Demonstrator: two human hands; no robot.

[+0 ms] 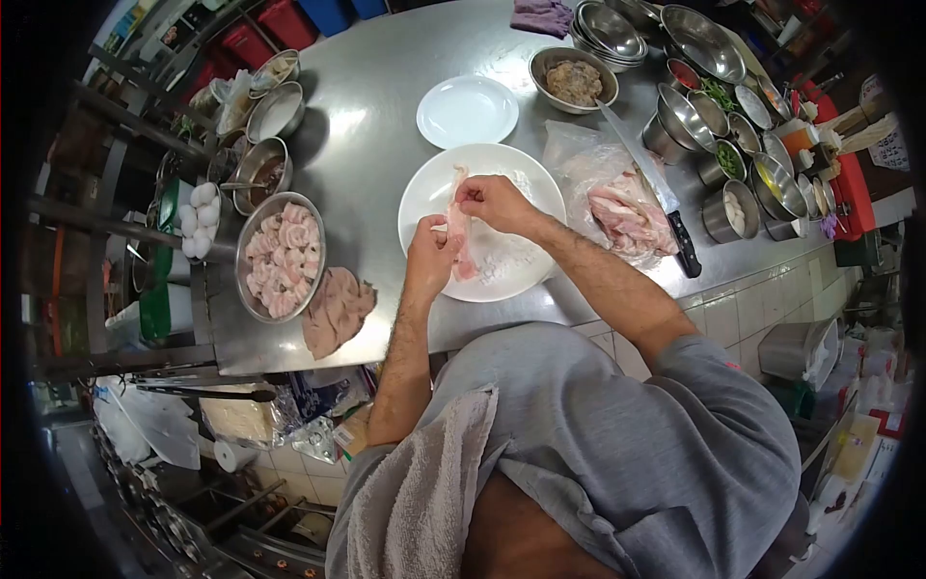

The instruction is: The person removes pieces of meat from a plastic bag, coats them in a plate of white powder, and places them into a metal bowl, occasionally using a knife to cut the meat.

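A long, thin pork belly slice (pixel 465 262) lies lengthwise on a large white plate (pixel 417 198), beside a scatter of white powder (pixel 511 259). My right hand (pixel 495 205) pinches the slice near its upper part. Lower and to the left, my left hand (pixel 433 253) has its fingers closed at the slice's left edge, partly covering it. More raw slices (pixel 627 220) are piled on a clear plastic bag to the right. At the left, a steel bowl (pixel 241 280) holds several rolled pieces of raw meat (pixel 283 253).
A knife (pixel 656 183) with a black handle lies along the meat bag. Behind my plate are a smaller white plate (pixel 468 111) and a bowl of minced filling (pixel 575 84). A brown cloth (pixel 338 311) lies near the front edge; eggs (pixel 200 220) and steel containers (pixel 730 210) flank the table.
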